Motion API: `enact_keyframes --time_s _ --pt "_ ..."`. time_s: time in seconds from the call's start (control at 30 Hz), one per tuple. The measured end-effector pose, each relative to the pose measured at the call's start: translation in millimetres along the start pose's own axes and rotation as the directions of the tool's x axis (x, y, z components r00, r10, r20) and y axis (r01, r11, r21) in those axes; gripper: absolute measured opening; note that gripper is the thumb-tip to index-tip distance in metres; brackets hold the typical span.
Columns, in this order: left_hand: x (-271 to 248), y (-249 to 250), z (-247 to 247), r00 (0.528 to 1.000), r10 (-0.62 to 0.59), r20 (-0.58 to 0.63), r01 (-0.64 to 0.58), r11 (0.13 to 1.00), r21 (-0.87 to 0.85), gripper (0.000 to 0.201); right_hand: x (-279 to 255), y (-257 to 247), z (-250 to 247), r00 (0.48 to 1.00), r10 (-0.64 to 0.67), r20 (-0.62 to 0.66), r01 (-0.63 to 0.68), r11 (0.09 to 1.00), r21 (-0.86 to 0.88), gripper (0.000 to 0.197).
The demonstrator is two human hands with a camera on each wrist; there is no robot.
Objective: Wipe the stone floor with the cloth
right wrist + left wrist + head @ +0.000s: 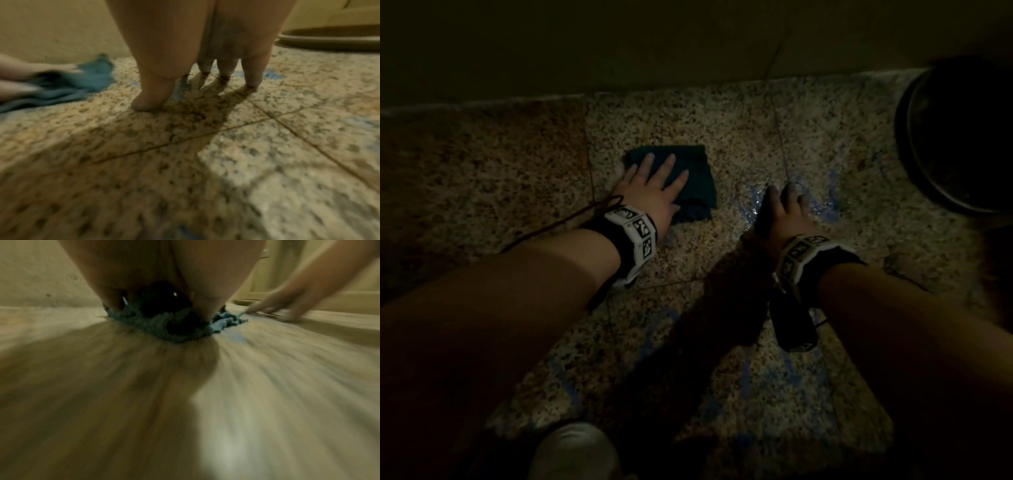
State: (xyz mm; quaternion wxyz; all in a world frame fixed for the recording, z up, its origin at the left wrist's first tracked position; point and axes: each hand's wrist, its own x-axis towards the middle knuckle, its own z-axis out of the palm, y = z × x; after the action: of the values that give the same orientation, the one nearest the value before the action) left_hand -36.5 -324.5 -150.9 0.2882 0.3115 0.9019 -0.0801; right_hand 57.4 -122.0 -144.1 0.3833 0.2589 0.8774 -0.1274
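A dark teal cloth (697,186) lies folded on the speckled stone floor (722,130) near the wall. My left hand (654,185) lies flat on it with straight, spread fingers pressing it down. In the left wrist view the cloth (224,322) bunches under the palm and the picture is motion-blurred. My right hand (786,209) is planted on the bare floor to the right of the cloth, fingertips (252,81) and thumb (148,104) touching the stone, holding nothing. The cloth (92,76) shows at the left of the right wrist view.
Blue streaks and a wet shine (822,202) mark the floor around the right hand. A dark round basin (955,137) stands at the right by the wall (619,41). A pale rounded object (575,448) sits at the bottom edge. Tile joints (287,126) cross the floor.
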Motion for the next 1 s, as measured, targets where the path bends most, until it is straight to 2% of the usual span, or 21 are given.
enact_keyframes --time_s 0.17,0.33,0.43,0.53,0.67,0.77,0.87,1.0 --pt "18 14 -7 0.998 -0.06 -0.012 0.06 0.996 -0.068 0.057 0 3 1 0.999 -0.031 0.006 0.031 0.999 0.008 0.096" --pt "11 13 -6 0.999 -0.037 -0.014 0.037 0.998 -0.045 0.057 1 5 -5 0.998 -0.051 0.029 0.051 0.999 -0.009 0.097" --pt "1 15 -1 1.0 -0.029 -0.003 0.029 0.999 -0.014 0.058 1 14 -15 0.996 -0.073 0.049 0.079 0.987 -0.138 0.098" --pt "-13 22 10 1.0 -0.015 0.01 0.015 0.999 0.034 0.058 0 39 -18 0.998 -0.059 0.0 0.056 0.957 -0.284 0.095" --pt "-18 24 7 0.999 -0.001 0.047 -0.001 0.999 0.037 0.059 3 58 -15 0.998 -0.04 0.039 0.048 0.971 -0.235 0.103" --pt "-7 20 -2 0.998 0.01 0.059 -0.013 0.998 0.062 0.061 8 59 -20 0.995 -0.046 0.083 0.069 0.949 -0.309 0.108" --pt "4 22 -8 0.998 0.014 0.06 -0.019 0.996 0.092 0.061 9 60 -22 0.995 -0.027 0.101 0.063 0.925 -0.375 0.102" --pt "16 29 -15 0.998 -0.003 0.064 0.001 1.0 0.025 0.061 10 61 -21 0.992 -0.024 0.128 0.072 0.919 -0.388 0.095"
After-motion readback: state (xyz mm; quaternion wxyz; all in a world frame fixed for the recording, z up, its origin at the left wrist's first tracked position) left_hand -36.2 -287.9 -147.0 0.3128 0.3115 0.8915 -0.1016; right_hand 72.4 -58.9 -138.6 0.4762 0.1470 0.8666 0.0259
